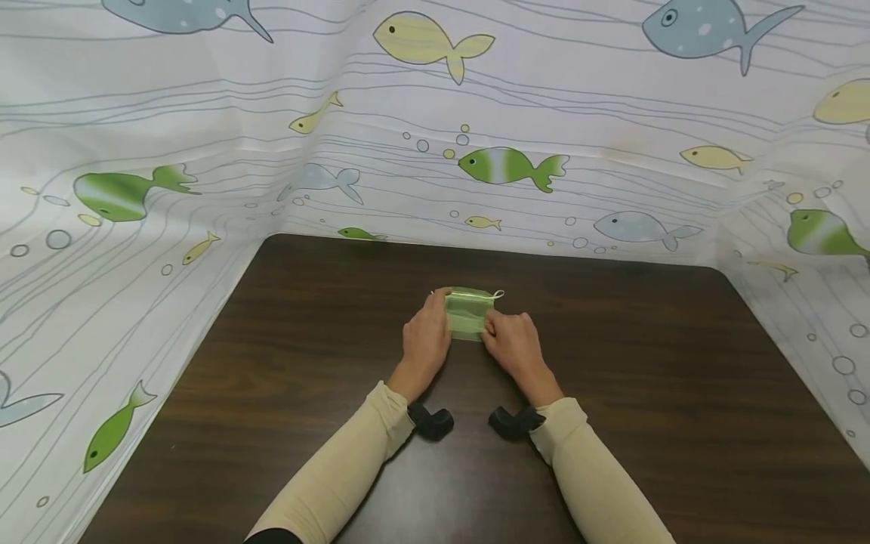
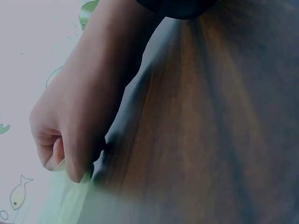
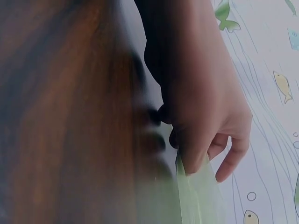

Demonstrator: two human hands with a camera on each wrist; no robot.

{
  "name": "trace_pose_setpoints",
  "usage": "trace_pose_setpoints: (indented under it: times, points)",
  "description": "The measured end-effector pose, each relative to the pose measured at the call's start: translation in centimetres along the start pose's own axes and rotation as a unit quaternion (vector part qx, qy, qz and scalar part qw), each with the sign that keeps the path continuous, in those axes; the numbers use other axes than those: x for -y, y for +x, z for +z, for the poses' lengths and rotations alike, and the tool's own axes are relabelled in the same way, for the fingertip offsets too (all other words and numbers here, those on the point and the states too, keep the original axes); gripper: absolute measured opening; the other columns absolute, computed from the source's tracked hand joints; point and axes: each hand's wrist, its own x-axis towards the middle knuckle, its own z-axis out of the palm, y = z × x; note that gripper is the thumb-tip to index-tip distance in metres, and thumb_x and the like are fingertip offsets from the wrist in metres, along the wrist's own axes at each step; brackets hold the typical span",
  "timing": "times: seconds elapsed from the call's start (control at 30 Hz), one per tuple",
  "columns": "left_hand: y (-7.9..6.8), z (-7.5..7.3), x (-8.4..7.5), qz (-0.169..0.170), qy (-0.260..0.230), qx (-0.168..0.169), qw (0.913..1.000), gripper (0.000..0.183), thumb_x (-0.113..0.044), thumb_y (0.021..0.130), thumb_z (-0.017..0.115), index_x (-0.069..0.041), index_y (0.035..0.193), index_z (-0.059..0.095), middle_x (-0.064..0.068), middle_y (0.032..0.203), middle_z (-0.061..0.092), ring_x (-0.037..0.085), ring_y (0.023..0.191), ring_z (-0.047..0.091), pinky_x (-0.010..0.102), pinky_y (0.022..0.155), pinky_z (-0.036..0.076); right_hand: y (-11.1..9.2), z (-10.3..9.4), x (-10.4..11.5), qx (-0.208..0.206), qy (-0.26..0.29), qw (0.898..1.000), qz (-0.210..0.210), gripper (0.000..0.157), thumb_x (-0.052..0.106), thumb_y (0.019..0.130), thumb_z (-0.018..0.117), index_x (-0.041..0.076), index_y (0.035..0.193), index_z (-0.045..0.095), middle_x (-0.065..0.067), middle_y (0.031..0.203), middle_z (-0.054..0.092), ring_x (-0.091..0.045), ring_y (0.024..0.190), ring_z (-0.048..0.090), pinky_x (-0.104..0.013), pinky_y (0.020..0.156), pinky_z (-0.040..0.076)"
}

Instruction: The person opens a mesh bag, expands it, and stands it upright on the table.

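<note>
A small sheer green drawstring pouch (image 1: 469,316) is held up near the middle of the table, its white cord gathered along the top and a loop sticking out at the upper right. My left hand (image 1: 428,332) pinches its left side, one finger reaching up to the top corner. On the opposite side my right hand (image 1: 514,344) pinches the lower right edge between thumb and curled fingers. The left wrist view has the pouch (image 2: 60,203) running down from the fingertips. Similarly, the right wrist view catches its green fabric (image 3: 198,200) below the thumb.
A dark brown wooden table (image 1: 272,363) lies under both arms. White curtains printed with fish (image 1: 510,165) enclose its back and sides. Black wrist-camera mounts (image 1: 431,421) stick out inward from the beige sleeves.
</note>
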Motion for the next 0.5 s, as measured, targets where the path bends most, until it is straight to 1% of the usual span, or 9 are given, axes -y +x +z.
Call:
trace_pose_setpoints:
  times: [0.1,0.2,0.27,0.37,0.43,0.5]
  points:
    - [0.17,0.0,0.14,-0.011,-0.004,-0.008,0.9999,0.038,0.001,0.102,0.056,-0.007,0.139,0.057,0.013,0.111,0.074,0.019,0.05,0.055,0.031,0.042,0.036,0.17,0.06,0.05,-0.017,-0.017,1.0,0.006,0.046,0.004,0.088,0.069,0.017,0.068,0.029,0.007,0.061,0.018,-0.01,0.055,0.015,-0.029,0.062,0.017]
    - [0.28,0.04,0.13,-0.014,-0.007,-0.008,0.9999,0.038,0.0,0.102,0.055,-0.007,0.14,0.055,0.013,0.11,0.074,0.015,0.046,0.046,0.028,0.042,0.029,0.31,0.03,0.06,-0.022,-0.035,0.999,0.02,0.041,0.009,0.086,0.069,0.015,0.067,0.033,0.006,0.057,0.022,-0.011,0.051,0.018,-0.03,0.06,0.017]
    - [0.27,0.07,0.06,-0.01,-0.008,-0.002,0.9999,0.039,0.0,0.102,0.056,-0.007,0.14,0.055,0.013,0.098,0.073,0.013,0.044,0.04,0.026,0.042,0.026,0.36,-0.01,0.07,-0.017,-0.045,0.998,0.03,0.04,0.014,0.086,0.07,0.015,0.066,0.035,0.007,0.054,0.025,-0.011,0.048,0.022,-0.03,0.059,0.017]
    - [0.18,0.12,-0.07,-0.004,-0.007,0.014,0.9999,0.042,0.001,0.099,0.058,-0.01,0.14,0.054,0.009,0.075,0.065,0.012,0.043,0.035,0.025,0.043,0.023,0.36,-0.05,0.15,-0.009,-0.057,0.998,0.029,0.047,0.016,0.088,0.072,0.017,0.062,0.032,0.007,0.054,0.023,-0.011,0.049,0.021,-0.031,0.059,0.018]
    - [0.07,0.08,-0.15,-0.009,-0.005,0.024,0.9997,0.045,0.003,0.098,0.059,-0.011,0.14,0.053,0.006,0.063,0.056,0.013,0.044,0.035,0.026,0.044,0.023,0.34,-0.03,0.28,-0.006,-0.064,0.998,0.021,0.054,0.014,0.09,0.072,0.018,0.061,0.027,0.007,0.056,0.018,-0.011,0.052,0.017,-0.031,0.06,0.017]
    - [-0.01,0.01,-0.18,-0.017,-0.004,0.028,0.9994,0.046,0.004,0.097,0.059,-0.012,0.14,0.052,0.004,0.059,0.052,0.013,0.046,0.037,0.026,0.044,0.024,0.32,0.01,0.45,-0.011,-0.072,0.997,0.012,0.059,0.009,0.091,0.071,0.02,0.061,0.022,0.007,0.059,0.015,-0.011,0.055,0.013,-0.032,0.062,0.015]
